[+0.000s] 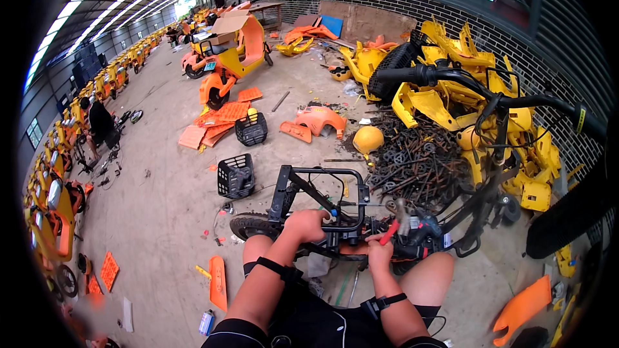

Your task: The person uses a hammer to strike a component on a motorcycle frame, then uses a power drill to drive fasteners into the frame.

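In front of my knees stands a stripped black scooter frame (345, 173), its tyre (253, 226) to the left and handlebar (461, 77) reaching to the upper right. My left hand (308, 224) is closed at the frame's side, beside a small blue part (334, 212); what its fingers hold is hidden. The fingers of my right hand (379, 251) are wrapped round the red handle of a hammer (391, 231), its head pointing up. Just right of the hammer, a dark power tool (423, 227) with red parts rests on the frame.
Beyond the frame lie a heap of dark metal parts (419, 158) and piled yellow panels (451, 103). Black baskets (236, 176) and orange panels (219, 119) are on the floor. An orange scooter (235, 51) stands farther back. A person (100, 122) crouches at left near parked scooters.
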